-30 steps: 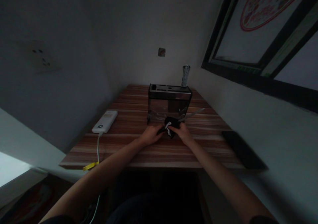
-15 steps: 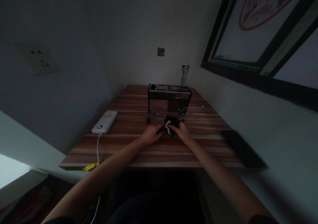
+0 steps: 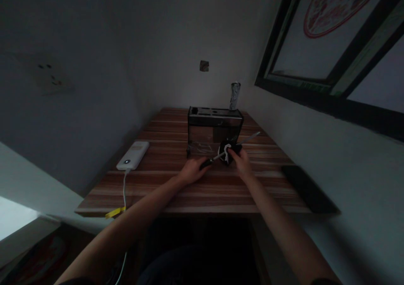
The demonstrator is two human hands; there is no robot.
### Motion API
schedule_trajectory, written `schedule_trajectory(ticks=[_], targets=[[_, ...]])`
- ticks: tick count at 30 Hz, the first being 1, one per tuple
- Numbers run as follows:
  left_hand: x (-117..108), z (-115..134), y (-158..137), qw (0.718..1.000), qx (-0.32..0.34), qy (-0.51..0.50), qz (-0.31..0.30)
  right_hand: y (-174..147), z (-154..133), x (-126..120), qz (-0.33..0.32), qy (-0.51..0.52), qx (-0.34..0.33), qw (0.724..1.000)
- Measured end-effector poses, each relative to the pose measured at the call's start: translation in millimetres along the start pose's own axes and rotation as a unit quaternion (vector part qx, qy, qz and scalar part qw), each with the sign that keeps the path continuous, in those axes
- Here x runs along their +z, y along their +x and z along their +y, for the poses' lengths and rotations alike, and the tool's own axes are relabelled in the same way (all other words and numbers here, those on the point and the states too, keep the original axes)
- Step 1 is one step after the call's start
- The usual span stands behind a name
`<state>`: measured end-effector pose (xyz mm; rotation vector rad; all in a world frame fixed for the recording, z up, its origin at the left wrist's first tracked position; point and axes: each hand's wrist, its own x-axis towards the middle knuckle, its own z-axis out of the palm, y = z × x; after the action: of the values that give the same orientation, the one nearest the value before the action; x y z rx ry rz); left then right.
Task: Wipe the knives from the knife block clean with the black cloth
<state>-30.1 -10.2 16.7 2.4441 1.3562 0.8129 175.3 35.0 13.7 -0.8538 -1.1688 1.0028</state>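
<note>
My left hand [image 3: 192,171] is closed around the black handle [image 3: 206,163] of a long, thin metal tool, low over the table. Its narrow shaft [image 3: 251,138] points up and to the right; whether it is a blade or a rod I cannot make out. Dark cloth [image 3: 224,144] with a white strip on it covers the middle of the shaft. My right hand [image 3: 241,161] pinches this cloth around the shaft, fingers pressed together. Just behind both hands stands a clear-fronted box with a black frame [image 3: 215,119].
A silvery cylinder [image 3: 234,96] rises at the box's right rear corner. On the left of the striped wooden table [image 3: 170,198] lies a white power bank [image 3: 134,155] with a cable. A dark flat object [image 3: 307,188] lies along the right edge. Walls close in on both sides.
My right hand and the dark cloth have slid right along the shaft, away from the handle. Part of the shaft beside the handle is now bare. My left hand has barely moved.
</note>
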Motion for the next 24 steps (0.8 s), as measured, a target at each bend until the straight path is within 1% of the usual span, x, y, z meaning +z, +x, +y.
schedule_trajectory(ticks=[7,12,16,18,24], targets=[[2,0,0,1.0,0.002,-0.015,0.005,12,-9,-13,0.103,0.042,-0.042,0.993],[1,1,-1,1.0,0.012,-0.016,-0.002,20,-19,-26,0.192,0.1,-0.065,0.974],[1,3,-2,1.0,0.01,-0.014,-0.016,23,-27,-36,0.247,0.121,-0.068,0.959],[1,4,-2,1.0,0.005,-0.011,-0.02,24,-30,-39,0.265,0.133,-0.063,0.953],[2,2,-2,0.999,0.011,0.0,-0.032,25,-31,-42,0.293,0.166,-0.06,0.94]])
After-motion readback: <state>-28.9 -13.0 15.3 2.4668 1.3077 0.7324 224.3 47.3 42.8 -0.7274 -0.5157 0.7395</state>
